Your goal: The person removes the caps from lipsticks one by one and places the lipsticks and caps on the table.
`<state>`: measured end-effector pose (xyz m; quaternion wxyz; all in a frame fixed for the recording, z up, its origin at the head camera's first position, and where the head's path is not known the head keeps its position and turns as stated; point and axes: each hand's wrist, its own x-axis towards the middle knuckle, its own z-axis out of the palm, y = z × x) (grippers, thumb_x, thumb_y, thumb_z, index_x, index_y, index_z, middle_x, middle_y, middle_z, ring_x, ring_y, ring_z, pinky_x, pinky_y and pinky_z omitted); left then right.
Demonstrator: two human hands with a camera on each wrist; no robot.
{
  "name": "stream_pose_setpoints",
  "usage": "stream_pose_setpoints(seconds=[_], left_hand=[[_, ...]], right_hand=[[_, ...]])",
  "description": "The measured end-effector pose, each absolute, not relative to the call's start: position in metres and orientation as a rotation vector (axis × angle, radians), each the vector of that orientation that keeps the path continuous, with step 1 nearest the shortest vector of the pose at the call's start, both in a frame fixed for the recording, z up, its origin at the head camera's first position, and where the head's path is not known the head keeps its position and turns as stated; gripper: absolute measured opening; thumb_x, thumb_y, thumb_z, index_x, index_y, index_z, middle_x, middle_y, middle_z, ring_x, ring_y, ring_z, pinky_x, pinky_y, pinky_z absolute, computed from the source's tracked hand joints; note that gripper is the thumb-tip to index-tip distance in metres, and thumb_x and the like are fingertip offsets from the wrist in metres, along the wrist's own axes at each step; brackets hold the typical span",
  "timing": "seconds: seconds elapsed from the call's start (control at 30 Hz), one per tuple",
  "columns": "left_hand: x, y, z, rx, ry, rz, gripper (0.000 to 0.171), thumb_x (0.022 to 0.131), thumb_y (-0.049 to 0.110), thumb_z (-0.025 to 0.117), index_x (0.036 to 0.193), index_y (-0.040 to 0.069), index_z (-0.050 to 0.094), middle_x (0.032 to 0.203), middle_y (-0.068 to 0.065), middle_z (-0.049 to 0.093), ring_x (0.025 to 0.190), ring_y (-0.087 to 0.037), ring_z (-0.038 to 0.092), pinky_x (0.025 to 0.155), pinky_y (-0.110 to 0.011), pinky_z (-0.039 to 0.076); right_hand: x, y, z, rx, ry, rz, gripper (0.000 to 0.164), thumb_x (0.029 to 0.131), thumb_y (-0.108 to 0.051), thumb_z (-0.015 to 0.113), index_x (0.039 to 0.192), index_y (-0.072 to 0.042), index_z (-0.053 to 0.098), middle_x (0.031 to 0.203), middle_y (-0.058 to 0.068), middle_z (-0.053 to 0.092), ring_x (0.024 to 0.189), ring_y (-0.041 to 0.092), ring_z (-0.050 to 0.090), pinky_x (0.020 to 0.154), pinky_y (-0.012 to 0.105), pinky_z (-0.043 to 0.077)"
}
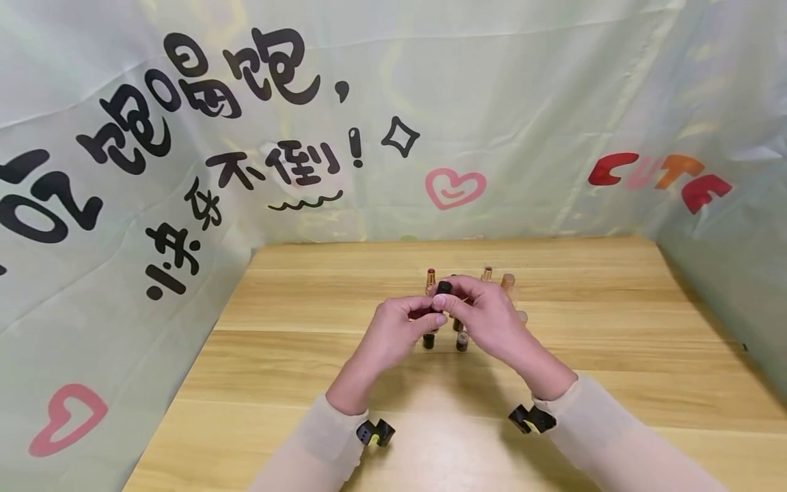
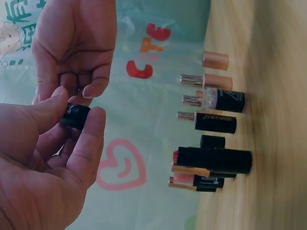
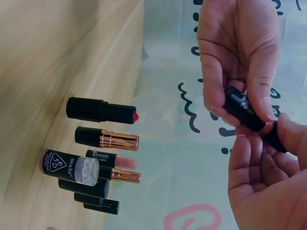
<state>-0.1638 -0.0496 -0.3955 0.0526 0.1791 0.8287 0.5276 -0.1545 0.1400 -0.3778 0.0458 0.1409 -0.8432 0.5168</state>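
Note:
Above the table, both hands meet on a black lipstick tube (image 3: 241,108) with white print. My left hand (image 1: 398,326) pinches the printed body between thumb and fingers. The other black end (image 3: 275,137) is gripped by my right hand (image 1: 494,320), thumb on one side and curled fingers behind. In the left wrist view, part of the tube (image 2: 76,116) shows between the left thumb and forefinger. Just beyond and below the hands stand several lipsticks, among them a large black one with a red tip (image 3: 101,110) and a black one with a gold collar (image 3: 108,139).
A clear-topped printed tube (image 3: 71,167) and a rose-gold cap (image 2: 215,61) stand within the same group on the wooden table (image 1: 295,383). Printed cloth (image 1: 522,123) hangs along the table's back and both sides. Each wrist wears a small black camera.

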Motion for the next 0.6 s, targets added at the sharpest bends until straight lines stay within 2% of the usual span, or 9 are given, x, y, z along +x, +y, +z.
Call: stream_pose_setpoints(seconds=[0.13,0.33,0.6], left_hand=[[-0.1614,-0.0472,-0.395,0.563,2.484,1.664,0.022,0.099,0.023,0.077,0.117,0.012,0.08,0.104,-0.004,0.073,0.087,-0.012,0.074,0.073,-0.028,0.061],[-0.1602,-0.045,-0.3957,0.576,2.422,1.754,0.02,0.099,0.017,0.075,0.115,0.006,0.08,0.102,-0.009,0.066,0.088,-0.018,0.077,0.072,-0.025,0.062],[-0.1608,-0.0424,-0.4002,0.634,2.375,1.754,0.021,0.1,0.01,0.074,0.118,0.001,0.078,0.105,-0.01,0.063,0.091,-0.016,0.074,0.079,-0.028,0.064]], right_hand=[[-0.1533,0.1396,-0.3761,0.407,-2.532,1.639,0.015,0.102,-0.024,0.072,0.109,-0.013,0.079,0.1,0.002,0.079,0.095,0.017,0.071,0.082,0.029,0.058],[-0.1526,0.1391,-0.3722,0.351,-2.535,1.673,0.015,0.103,-0.022,0.07,0.108,-0.012,0.079,0.101,0.004,0.08,0.096,0.017,0.071,0.083,0.029,0.057],[-0.1547,0.1442,-0.3682,0.307,-2.523,1.736,0.02,0.106,-0.022,0.066,0.104,-0.005,0.076,0.089,0.005,0.078,0.093,0.015,0.073,0.087,0.03,0.058]])
